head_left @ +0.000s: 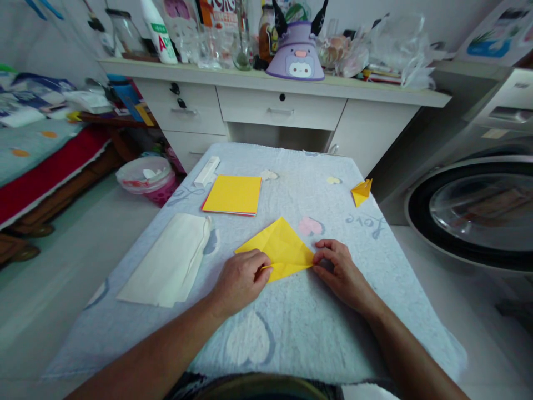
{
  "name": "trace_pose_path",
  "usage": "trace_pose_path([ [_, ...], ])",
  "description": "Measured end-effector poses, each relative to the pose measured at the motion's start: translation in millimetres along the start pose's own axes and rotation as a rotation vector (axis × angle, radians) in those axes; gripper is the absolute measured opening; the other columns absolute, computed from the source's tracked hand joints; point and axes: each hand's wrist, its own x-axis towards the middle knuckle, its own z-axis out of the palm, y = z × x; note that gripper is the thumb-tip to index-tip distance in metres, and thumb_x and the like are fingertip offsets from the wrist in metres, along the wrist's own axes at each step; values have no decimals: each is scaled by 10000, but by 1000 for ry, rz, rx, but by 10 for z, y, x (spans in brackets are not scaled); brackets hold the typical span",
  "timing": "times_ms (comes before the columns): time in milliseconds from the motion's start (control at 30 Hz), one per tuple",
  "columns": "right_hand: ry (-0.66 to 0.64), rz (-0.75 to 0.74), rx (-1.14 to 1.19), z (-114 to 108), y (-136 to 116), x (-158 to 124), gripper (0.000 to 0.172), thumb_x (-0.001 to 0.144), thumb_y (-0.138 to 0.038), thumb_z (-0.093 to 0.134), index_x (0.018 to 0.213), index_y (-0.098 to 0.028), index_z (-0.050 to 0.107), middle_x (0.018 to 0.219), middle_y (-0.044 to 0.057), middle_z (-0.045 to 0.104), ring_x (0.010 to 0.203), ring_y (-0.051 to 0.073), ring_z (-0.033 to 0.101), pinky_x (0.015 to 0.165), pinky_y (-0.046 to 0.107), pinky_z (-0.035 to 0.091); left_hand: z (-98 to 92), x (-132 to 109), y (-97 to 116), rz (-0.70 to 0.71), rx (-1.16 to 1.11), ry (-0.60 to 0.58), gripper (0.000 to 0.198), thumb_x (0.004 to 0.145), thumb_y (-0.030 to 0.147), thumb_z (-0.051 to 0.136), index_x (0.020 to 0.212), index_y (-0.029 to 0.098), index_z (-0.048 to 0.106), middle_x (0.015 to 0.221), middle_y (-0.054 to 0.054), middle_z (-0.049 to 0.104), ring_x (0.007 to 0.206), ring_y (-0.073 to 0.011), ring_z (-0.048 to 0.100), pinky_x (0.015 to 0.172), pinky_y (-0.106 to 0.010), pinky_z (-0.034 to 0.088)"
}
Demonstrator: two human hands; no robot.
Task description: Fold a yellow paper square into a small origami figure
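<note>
Soft, even light fills the room, cool and a touch dim. The yellow paper [281,244] sits sharp at centre, with faint shadows on the tablecloth [291,333]. Wide-lens bending curves the desk [283,108] and stretches the corners; the floor [54,289] at left smears. There's a pale sheen on the washer door [470,214].

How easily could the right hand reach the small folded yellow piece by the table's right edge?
Probably yes: only cloth lies between the right hand and the folded piece, though it pinches the yellow sheet.

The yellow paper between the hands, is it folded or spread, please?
Folded: the yellow paper shows a doubled flap, pinched by left hand and right hand.
</note>
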Motion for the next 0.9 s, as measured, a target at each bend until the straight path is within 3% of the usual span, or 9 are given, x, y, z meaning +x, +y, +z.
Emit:
trace_pose_path([
  [333,56,17,-108,95,-9,37,103,833,-182,604,775,-218,680,1132,95,584,1105,287,500,951,504,385,24,-5,-31,-67,1,20,86,830,150,550,757,188,577,672,29,601,610,-123,553,579,-234,359],
  [633,85,49,-130,111,-15,43,71,814,-213,632,762,-211,680,1108,96,584,1096,281,504,953,464,389,35,-2,-41,-195,80,-41,72,834,186,601,764,191,592,683,32,619,628,-125,563,604,-241,352],
  [900,81,50,-141,107,-15,44,75,810,-209,618,758,-215,672,1098,94,581,1098,283,506,954,474,385,32,11,-14,-202,112,-42,86,862,182,579,779,193,599,733,13,617,692,-145,571,651,-257,371],
])
